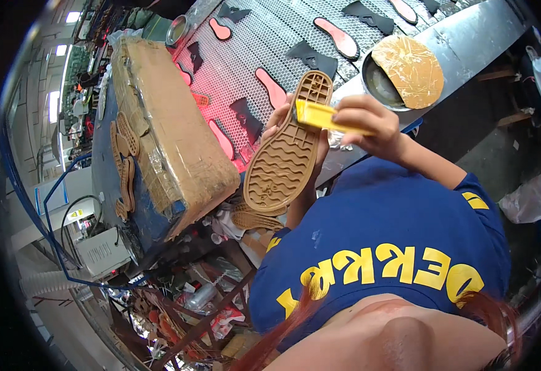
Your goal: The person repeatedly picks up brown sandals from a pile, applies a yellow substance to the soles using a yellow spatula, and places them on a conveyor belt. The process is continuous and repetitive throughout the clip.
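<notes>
A brown rubber shoe sole is held up at a tilt, its wavy tread facing me. My left hand is closed around its edges from behind, with the palm hidden under it. In my right hand is a yellow brush, gripped by the handle. The head of the brush rests at the sole's left edge, near its narrower waist, and the bristles are mostly hidden. Behind the sole, a pink insole with a black rim and a black shoe upper piece lie on a mesh belt.
A round pan, partly covered by a worn round board, stands on the metal ledge at the right. To the left is a cardboard-covered box; several brown soles lie beside it. More soles sit below my left arm.
</notes>
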The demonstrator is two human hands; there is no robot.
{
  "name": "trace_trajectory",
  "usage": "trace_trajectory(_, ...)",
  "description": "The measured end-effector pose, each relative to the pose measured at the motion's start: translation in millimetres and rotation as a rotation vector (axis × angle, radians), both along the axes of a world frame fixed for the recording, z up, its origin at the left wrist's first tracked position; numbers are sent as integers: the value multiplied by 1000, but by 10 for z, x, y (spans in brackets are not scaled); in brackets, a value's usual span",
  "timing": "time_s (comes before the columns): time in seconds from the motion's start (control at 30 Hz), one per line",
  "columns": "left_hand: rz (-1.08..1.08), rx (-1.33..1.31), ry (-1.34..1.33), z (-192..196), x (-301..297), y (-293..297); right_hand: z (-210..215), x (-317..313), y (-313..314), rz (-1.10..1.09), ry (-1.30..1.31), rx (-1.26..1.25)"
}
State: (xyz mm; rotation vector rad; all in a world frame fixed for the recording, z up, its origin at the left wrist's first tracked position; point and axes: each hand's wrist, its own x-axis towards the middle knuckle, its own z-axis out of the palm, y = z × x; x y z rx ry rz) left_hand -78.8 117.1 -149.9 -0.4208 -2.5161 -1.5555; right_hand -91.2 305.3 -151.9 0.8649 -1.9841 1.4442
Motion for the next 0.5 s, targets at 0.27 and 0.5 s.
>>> trace_trajectory(0.27, -19, 4, 311, 72, 62, 11, -18, -125, -15, -203, -15, -54)
trace_trajectory(0.5, -27, 0, 333, 0, 65, -6, 3, 40, -96, -349, -33, 6)
